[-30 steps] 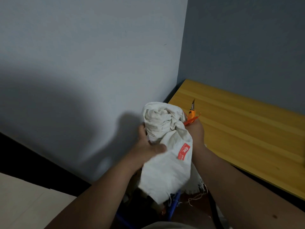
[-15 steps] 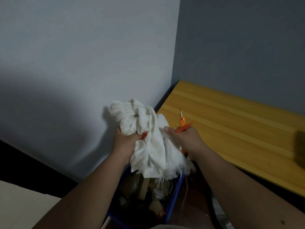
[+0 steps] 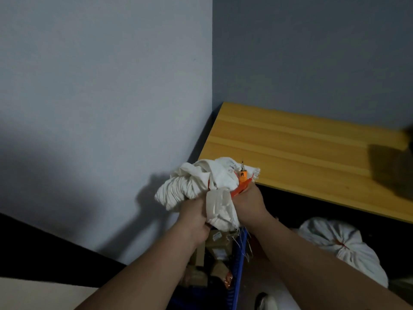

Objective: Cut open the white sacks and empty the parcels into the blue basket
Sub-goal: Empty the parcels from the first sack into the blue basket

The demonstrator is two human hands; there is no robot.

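Both hands (image 3: 194, 222) (image 3: 248, 204) gripping bunched sack (image 3: 201, 186); cutter (image 3: 242, 175) pinched too, tip toward twelve o'clock. Risk: nicked fingers, snagged cloth.

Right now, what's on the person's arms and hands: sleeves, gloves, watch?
Nothing worn shows. Both forearms are bare up to the frame's bottom edge, with no sleeve in view. The left hand and right hand are ungloved, and no watch, band or ring is visible.

You see a plain white sack (image 3: 196, 189), orange-handled scissors (image 3: 242, 177), a blue basket (image 3: 238, 271) holding brown parcels (image 3: 218, 247), a yellow wood-grain table (image 3: 301, 153), and pale grey-blue walls (image 3: 100, 86).
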